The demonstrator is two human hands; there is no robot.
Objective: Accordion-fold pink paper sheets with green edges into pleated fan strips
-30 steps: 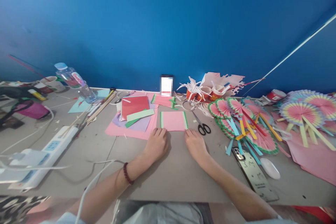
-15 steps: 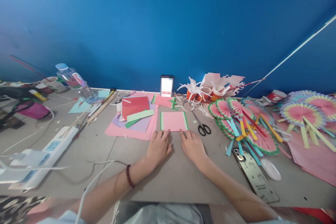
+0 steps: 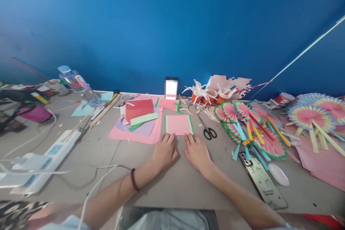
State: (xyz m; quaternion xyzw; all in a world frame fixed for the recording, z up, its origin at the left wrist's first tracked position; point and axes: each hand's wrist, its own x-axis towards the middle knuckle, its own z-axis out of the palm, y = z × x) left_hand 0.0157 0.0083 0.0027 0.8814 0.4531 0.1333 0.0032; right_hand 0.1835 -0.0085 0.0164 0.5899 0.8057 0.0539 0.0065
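Note:
A pink paper square [image 3: 179,125] with green strips down its left and right sides lies flat in front of me. My left hand [image 3: 165,150] rests palm down at its near left corner, fingertips at the paper's edge and thumb out to the side. At the near right corner, my right hand [image 3: 197,151] lies palm down with its fingers extended against the edge. Neither hand is wrapped round anything. Just right of the square are black-handled scissors [image 3: 210,133]. Behind it lies a pleated pink paper piece [image 3: 168,104] with green edges.
Coloured paper sheets [image 3: 140,111] are stacked on the left, near wooden sticks [image 3: 105,109] and a power strip [image 3: 51,158]. To the right lie paper fans [image 3: 269,140], a phone [image 3: 262,179] and a white mouse [image 3: 278,174]. Cups of paper scraps [image 3: 211,95] stand by the wall.
Both hands stay at the paper's near edge with only slight finger shifts; the left fingers draw a little closer together. The square stays in place.

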